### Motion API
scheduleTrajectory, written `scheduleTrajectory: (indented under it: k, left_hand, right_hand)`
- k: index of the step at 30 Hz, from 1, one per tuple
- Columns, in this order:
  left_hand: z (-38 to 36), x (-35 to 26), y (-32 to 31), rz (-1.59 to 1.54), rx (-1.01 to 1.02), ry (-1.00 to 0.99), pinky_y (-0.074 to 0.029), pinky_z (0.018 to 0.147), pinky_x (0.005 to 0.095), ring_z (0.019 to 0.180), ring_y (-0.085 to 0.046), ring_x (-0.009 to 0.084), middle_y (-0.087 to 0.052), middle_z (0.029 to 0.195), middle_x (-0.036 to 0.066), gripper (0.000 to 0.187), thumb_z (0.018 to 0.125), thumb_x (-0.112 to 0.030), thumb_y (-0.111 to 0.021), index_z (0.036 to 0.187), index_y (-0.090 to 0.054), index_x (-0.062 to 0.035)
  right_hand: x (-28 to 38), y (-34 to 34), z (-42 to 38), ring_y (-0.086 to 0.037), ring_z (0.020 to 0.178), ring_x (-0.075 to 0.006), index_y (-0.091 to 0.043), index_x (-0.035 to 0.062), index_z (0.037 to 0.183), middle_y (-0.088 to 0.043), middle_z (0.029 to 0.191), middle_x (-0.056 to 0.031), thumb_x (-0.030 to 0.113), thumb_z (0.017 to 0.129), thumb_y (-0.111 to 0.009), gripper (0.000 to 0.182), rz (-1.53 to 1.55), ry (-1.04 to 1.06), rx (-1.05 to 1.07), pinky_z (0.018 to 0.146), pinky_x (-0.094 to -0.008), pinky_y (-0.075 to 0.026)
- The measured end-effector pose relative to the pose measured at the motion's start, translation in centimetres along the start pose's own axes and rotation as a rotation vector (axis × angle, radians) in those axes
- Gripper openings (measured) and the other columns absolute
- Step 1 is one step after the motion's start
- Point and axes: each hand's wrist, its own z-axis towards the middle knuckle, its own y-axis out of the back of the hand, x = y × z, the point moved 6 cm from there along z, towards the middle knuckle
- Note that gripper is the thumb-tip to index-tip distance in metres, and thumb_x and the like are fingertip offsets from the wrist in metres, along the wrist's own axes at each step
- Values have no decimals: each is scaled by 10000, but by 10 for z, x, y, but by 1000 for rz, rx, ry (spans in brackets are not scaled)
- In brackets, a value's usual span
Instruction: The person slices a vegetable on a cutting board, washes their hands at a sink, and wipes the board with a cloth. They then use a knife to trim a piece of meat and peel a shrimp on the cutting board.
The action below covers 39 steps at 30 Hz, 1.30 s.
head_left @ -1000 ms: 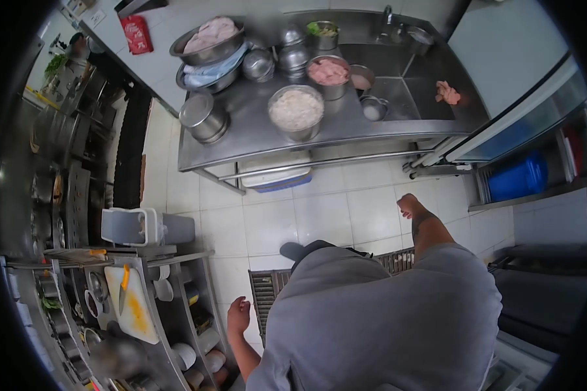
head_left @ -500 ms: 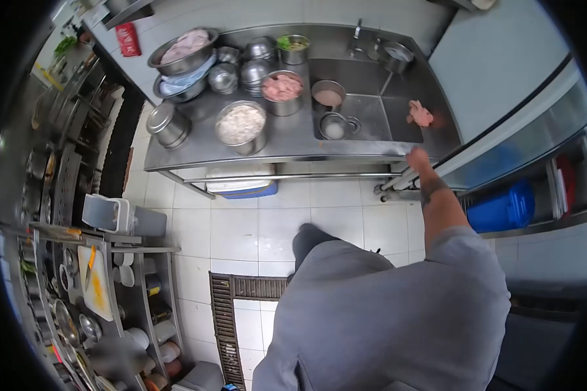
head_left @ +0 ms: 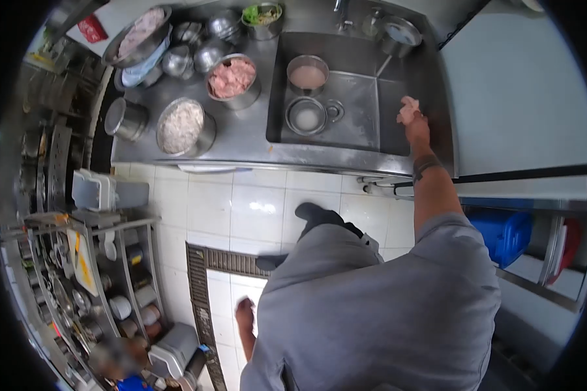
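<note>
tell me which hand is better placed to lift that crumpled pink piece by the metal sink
Probably right: the right hand is at the crumpled pink piece; the left hand hangs far from it.

Metal vessels [head_left: 308, 62] block the sink [head_left: 357, 120] at left; mid-basin allows passage.

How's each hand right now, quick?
Left hand: nothing visible in it; open or closed unclear.
Right hand: touching the pinkish piece; whether its grip is closed, unclear.

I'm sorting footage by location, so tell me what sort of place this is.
Probably a commercial kitchen: there's a large steel sink, a metal pot of raw-looking meat and a stained cutting board.
</note>
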Motion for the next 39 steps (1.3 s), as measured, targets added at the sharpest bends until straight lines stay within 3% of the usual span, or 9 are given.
scheduleTrajectory:
  k: [2, 6, 8, 14, 22, 24, 27, 33, 39]
  left_hand:
    - [-4, -88, 32, -302, -107, 56, -542, 857, 357, 936, -676, 203, -748, 1082, 126, 341, 1084, -229, -579, 1291, -661, 30]
    - [-9, -178, 54, -252, -229, -122, -558, 959, 364, 1110, -716, 260, -742, 1209, 183, 316, 1068, -172, -601, 1281, -665, 53]
    - [-23, -230, 61, -173, -214, -164, -560, 971, 386, 1149, -712, 310, -731, 1239, 206, 327, 1064, -186, -609, 1291, -668, 42]
    - [-23, -294, 90, -225, -245, -369, -560, 959, 382, 1122, -711, 307, -724, 1214, 197, 321, 1031, -178, -647, 1294, -675, 2]
    - [-19, -232, 205, -632, -556, -450, -540, 997, 406, 1188, -663, 295, -599, 1430, 167, 639, 933, -149, -767, 1508, -502, -63]
    - [-40, -210, 245, -374, -1020, -527, -525, 1029, 414, 1258, -625, 305, -543, 1485, 206, 797, 869, -153, -828, 1558, -438, -65]
    - [-37, -187, 278, -435, -1104, -578, -528, 1031, 407, 1243, -643, 329, -589, 1429, 236, 899, 817, -164, -871, 1574, -403, -41]
    - [41, -172, 281, -549, -501, -577, -571, 912, 417, 1040, -725, 382, -745, 1102, 233, 701, 853, -171, -825, 1469, -504, -72]
    - [56, -264, 238, -369, -266, -584, -570, 903, 446, 1048, -718, 410, -747, 1090, 222, 431, 897, -80, -688, 1323, -625, -49]
  right_hand:
    - [31, 7, 18, -666, 1191, -424, -605, -4, 1356, -717, 1212, -248, 196, 948, -600, 454, 154, -294, 266, 999, -476, -532]
    - [105, -27, 40, -746, 1032, -308, -671, 18, 1279, -763, 1110, -174, 286, 1006, -639, 384, 331, 26, 248, 914, -410, -568]
    - [198, -8, 0, -729, 1037, -192, -709, 35, 1221, -763, 1099, -103, 363, 1043, -638, 380, 1025, -113, 760, 898, -331, -563]
    - [438, 73, -136, -699, 1038, -151, -629, 21, 1333, -708, 1177, -59, 205, 1020, -695, 369, 1415, 199, 1426, 851, -298, -564]
    - [663, 139, -344, -648, 874, -77, -604, 14, 1322, -684, 1095, -33, 80, 953, -727, 395, 904, 722, 1942, 682, -240, -513]
    - [701, 148, -387, -650, 857, -80, -632, 2, 1283, -687, 1061, -33, 110, 948, -739, 368, 868, 756, 1864, 666, -236, -505]
    - [734, 153, -424, -652, 861, -81, -697, -6, 1176, -707, 1013, -39, 143, 928, -756, 295, 683, 944, 1813, 666, -236, -497]
    - [732, 189, -403, -624, 736, -162, -748, 23, 1032, -736, 854, -103, 167, 886, -748, 205, 573, 1400, 1094, 679, -340, -510]
    - [606, 165, -252, -621, 764, -181, -753, 7, 970, -741, 910, -117, 189, 885, -775, 202, 424, 885, 755, 704, -361, -503]
